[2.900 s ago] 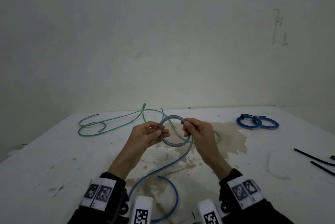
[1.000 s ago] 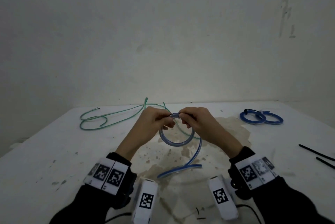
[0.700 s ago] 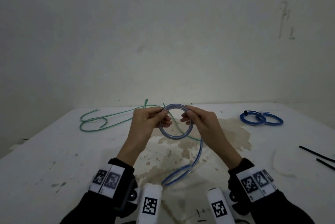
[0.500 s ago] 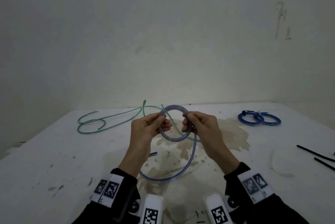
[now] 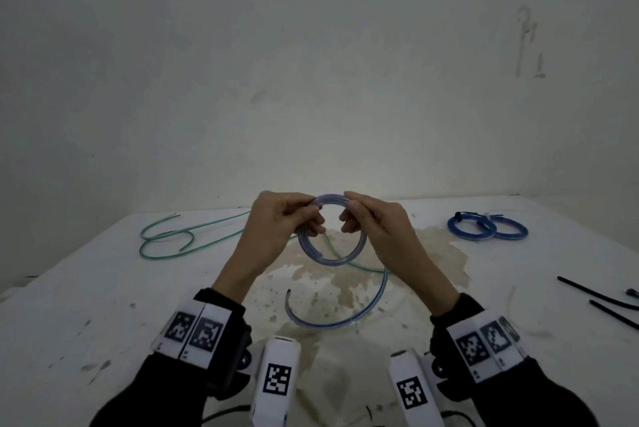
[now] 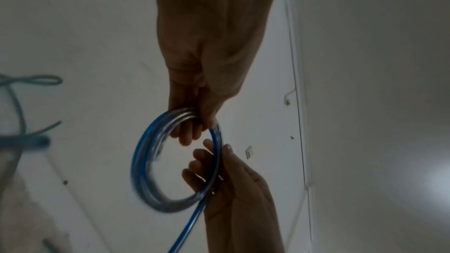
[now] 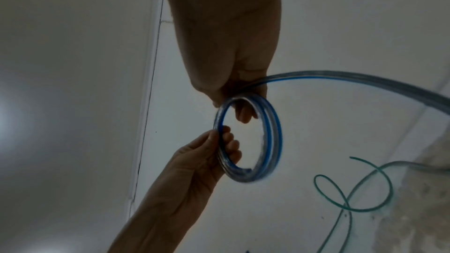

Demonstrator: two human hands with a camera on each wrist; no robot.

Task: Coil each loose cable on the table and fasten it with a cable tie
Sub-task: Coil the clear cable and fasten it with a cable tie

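A clear cable with a blue stripe (image 5: 326, 255) is wound into a small coil held above the table. My left hand (image 5: 287, 222) pinches the coil's upper left side (image 6: 180, 116), and my right hand (image 5: 366, 222) pinches its upper right side (image 7: 243, 97). The cable's loose tail (image 5: 345, 316) curves down from the right hand and lies on the stained table, ending near the middle. A loose green cable (image 5: 173, 240) sprawls at the back left and runs behind the coil. Black cable ties (image 5: 594, 298) lie at the right edge.
Two blue coils (image 5: 485, 227), one bound with a tie, lie at the back right of the white table (image 5: 86, 305). A brown stain (image 5: 432, 253) covers the table's middle. A bare wall stands right behind the table.
Both hands turned the coil and fed more cable onto it. The loose tail grew shorter and swung across the table; its end now lies left of centre.
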